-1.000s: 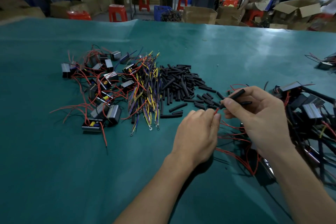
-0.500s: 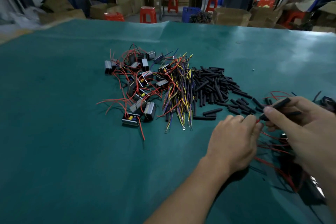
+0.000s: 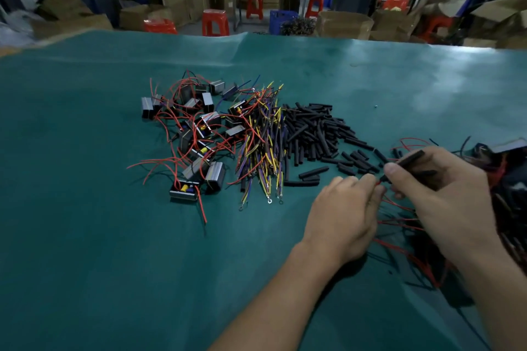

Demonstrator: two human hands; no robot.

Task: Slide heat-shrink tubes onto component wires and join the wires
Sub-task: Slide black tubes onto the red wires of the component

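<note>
Threading is under way at the near right of the surface [image 3: 85, 236]: the right hand [image 3: 445, 196] pinches a black heat-shrink tube [image 3: 406, 161] between thumb and fingers, its far end tilted up and away, while the left hand [image 3: 342, 214] pinches the tip of a red wire [image 3: 379, 183] right at the tube's near mouth. Compared with a second ago the grips and the gap between the hands look unchanged; only the view has swung left, so the tube seems not yet slid on, and the wire end probably still needs lining up.

The tube is a short, matt, stiff-looking sleeve. The wire is thin and limp, trailing in loops under the right hand. Further left lie a loose heap of black tubes [image 3: 313, 131], a sheaf of yellow, purple and red leads with ring terminals [image 3: 262, 151], and boxy metal-clad components [image 3: 199, 134] tangled in red wires. The surface is a dull teal sheet, faintly creased.
</note>
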